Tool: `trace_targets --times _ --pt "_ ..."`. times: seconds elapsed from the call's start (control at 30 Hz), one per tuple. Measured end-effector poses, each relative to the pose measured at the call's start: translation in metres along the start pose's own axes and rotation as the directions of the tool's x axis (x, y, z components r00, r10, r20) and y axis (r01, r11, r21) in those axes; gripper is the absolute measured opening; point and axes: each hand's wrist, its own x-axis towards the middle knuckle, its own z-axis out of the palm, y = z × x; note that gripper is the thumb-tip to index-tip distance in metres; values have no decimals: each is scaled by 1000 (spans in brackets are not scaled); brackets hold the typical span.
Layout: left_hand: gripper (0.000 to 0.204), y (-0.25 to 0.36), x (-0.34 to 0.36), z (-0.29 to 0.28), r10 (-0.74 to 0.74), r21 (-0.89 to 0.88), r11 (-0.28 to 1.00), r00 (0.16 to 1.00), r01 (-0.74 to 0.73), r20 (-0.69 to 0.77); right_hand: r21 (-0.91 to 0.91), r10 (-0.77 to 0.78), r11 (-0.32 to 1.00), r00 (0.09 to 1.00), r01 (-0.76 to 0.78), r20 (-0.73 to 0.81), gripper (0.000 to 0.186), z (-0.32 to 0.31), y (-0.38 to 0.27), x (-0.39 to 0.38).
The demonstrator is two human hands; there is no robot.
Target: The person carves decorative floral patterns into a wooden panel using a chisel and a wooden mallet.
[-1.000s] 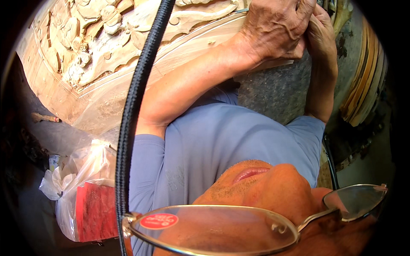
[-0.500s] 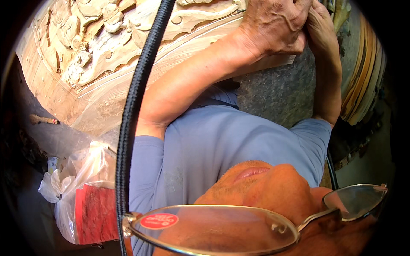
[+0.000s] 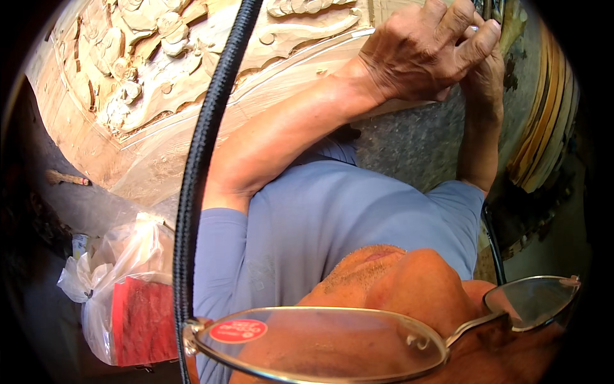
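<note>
My left hand (image 3: 425,54) is at the top of the view, over the near edge of a pale carved wooden panel (image 3: 256,99). Its fingers are bent and closed, reaching across my right hand; a small bright spot shows between them, too small to name. My right hand (image 3: 484,80) sits just beyond and to the right, close against the left. Its fingers look curled, but the left hand covers most of them and whatever they hold. Relief scrollwork (image 3: 173,38) stands out on the panel's surface, left of both hands.
Thin metal and wooden pieces (image 3: 502,13) stand beyond my hands. Curved wooden boards (image 3: 543,115) are stacked at the right. A grey surface (image 3: 409,141) lies below my hands. At lower left are a clear plastic bag (image 3: 121,262) and a red packet (image 3: 146,320). A black braided cord (image 3: 204,147) crosses the view.
My left hand has turned, and its fingers now extend farther right, across the right hand. The right hand and forearm have shifted slightly down and left. The panel sits a little lower in view.
</note>
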Motion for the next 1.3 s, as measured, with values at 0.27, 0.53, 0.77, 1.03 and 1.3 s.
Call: trace_targets --times 0.27,0.53,0.77,1.03,1.3 --pt "74 -6 2 -3 -69 -203 976 994 85 83 19 -102 995 986 101 133 21 28 -31 22" --pt "79 -1 9 -15 -168 -133 973 974 189 152 11 26 1000 994 -28 107 31 35 -38 33" --pt "80 1 14 -17 -240 66 970 966 234 92 102 97 987 973 -120 211 36 42 -44 46" --pt "76 -10 12 -5 -309 -32 951 947 307 -94 -1 -54 998 990 55 130 38 53 -28 54" --pt "72 2 5 -7 -204 -1 979 979 204 16 -115 -270 953 958 281 95 58 36 -12 23"
